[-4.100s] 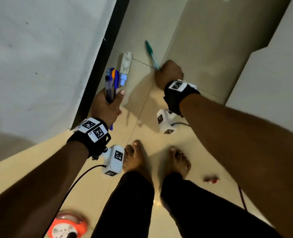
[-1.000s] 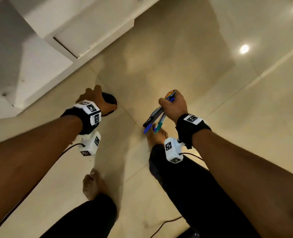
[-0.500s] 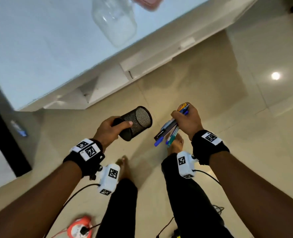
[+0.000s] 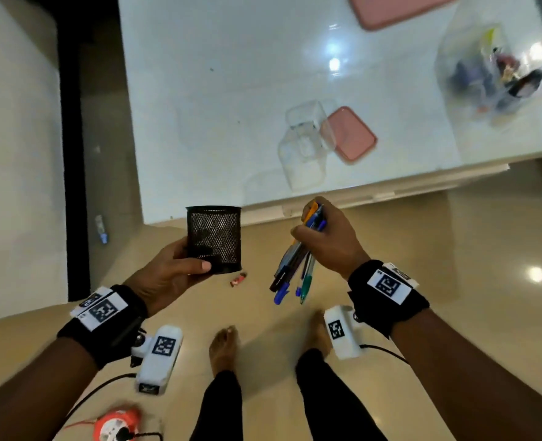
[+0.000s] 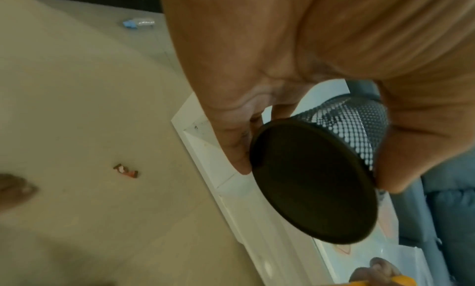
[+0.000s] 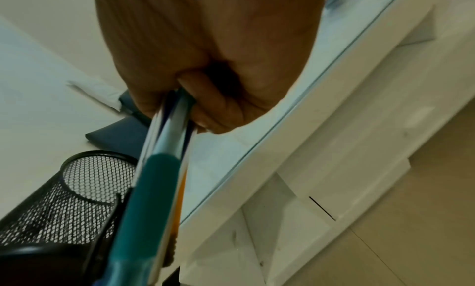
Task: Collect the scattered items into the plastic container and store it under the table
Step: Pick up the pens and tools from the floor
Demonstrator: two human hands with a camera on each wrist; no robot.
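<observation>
Fingers [image 4: 199,266] of the left hand [image 4: 164,281] curl round the lower wall of a black mesh pen cup [image 4: 214,238], thumb across its near side, holding it upright above the floor [image 4: 454,265] with its mouth up. In the left wrist view the cup's solid dark base [image 5: 312,183] faces the camera, pinched between thumb and fingers. Just right of it, the right hand [image 4: 330,241] grips a bundle of pens [image 4: 295,262] in a closed fist; their capped ends, blue, green and dark, point down and toward the person, while orange and blue ends stick out of the top of the fist. Cup and pens are near each other but apart.

Beyond both hands stands the white glass-topped bench [image 4: 231,90]. Near its front edge lies a clear plastic container [image 4: 304,144] tipped on its side, touching a pink lid [image 4: 347,133] just to its right. At the far right of the bench a second clear container [image 4: 492,74] holds assorted small items, blurred. Another pink lid [image 4: 397,7] sits at the far edge.

On the floor, a small red item [image 4: 238,279] lies between the hands, a small blue-tipped object [image 4: 101,229] lies at the left by the dark strip, and an orange cable reel [image 4: 117,428] sits near the person's bare feet [image 4: 223,348].
</observation>
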